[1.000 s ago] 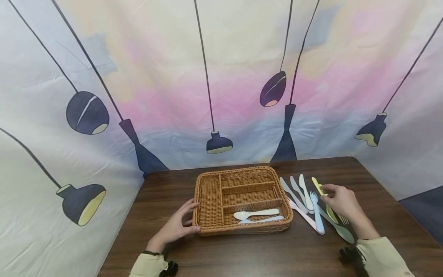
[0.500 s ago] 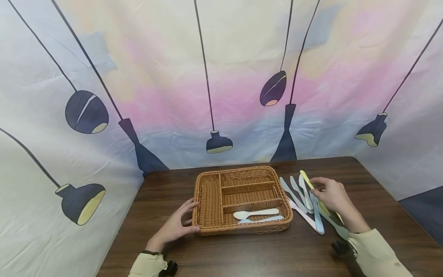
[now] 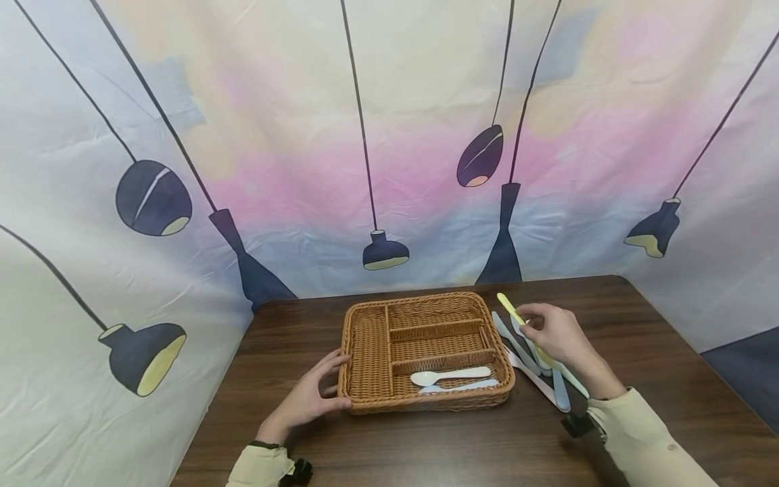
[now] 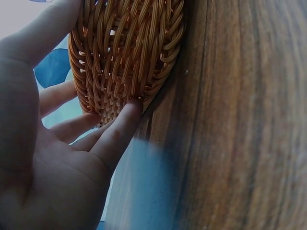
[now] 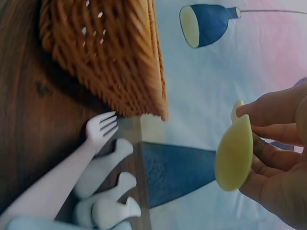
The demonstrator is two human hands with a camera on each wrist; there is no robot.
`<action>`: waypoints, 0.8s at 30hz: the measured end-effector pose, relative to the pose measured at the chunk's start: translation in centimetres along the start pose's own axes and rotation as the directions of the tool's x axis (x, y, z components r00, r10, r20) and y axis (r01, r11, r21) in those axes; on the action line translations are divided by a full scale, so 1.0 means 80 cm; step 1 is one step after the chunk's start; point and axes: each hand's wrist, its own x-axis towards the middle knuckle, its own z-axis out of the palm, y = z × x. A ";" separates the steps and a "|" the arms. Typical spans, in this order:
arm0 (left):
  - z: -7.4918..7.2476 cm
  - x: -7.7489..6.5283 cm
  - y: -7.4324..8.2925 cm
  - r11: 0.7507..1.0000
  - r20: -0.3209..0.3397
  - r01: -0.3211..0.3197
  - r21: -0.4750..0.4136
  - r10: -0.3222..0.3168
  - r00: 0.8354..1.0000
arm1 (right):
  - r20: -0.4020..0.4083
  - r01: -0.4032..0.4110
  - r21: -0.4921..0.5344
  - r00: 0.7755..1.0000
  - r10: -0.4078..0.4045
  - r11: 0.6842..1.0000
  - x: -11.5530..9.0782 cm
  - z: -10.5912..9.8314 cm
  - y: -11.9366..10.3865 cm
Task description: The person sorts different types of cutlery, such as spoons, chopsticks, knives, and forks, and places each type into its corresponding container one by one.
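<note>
My right hand [image 3: 556, 331] pinches a yellow spoon [image 3: 510, 308] between thumb and fingers, above the loose cutlery. In the right wrist view the spoon's bowl [image 5: 234, 155] faces the camera. Over on the left, my left hand [image 3: 307, 396] rests against the end wall of a brown wicker basket [image 3: 426, 404], fingers spread and touching the weave [image 4: 122, 62]. Inside the basket's front right compartment lie a white spoon [image 3: 450, 375] and a pale blue utensil [image 3: 459, 387].
Right of the basket lie a pink fork [image 3: 538, 384], several pale knives [image 3: 510, 341], a light blue utensil [image 3: 560, 392] and a pale green one [image 3: 575, 381], partly hidden by my right hand. All stand on a dark wooden table [image 3: 426, 450] before a patterned cloth.
My right hand has lifted the yellow spoon and carried it left over the cutlery toward the basket. My left hand and the basket have stayed in place.
</note>
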 end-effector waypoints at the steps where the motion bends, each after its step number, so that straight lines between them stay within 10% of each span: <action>1: 0.000 0.000 0.000 1.000 0.000 0.000 0.000 0.000 1.000 | 0.001 0.016 0.004 1.000 -0.016 1.000 0.001 0.001 -0.003; 24: -0.001 0.000 0.001 1.000 -0.002 0.007 -0.001 -0.007 1.000 | 0.102 0.141 0.095 0.983 -0.151 0.985 0.011 0.035 -0.051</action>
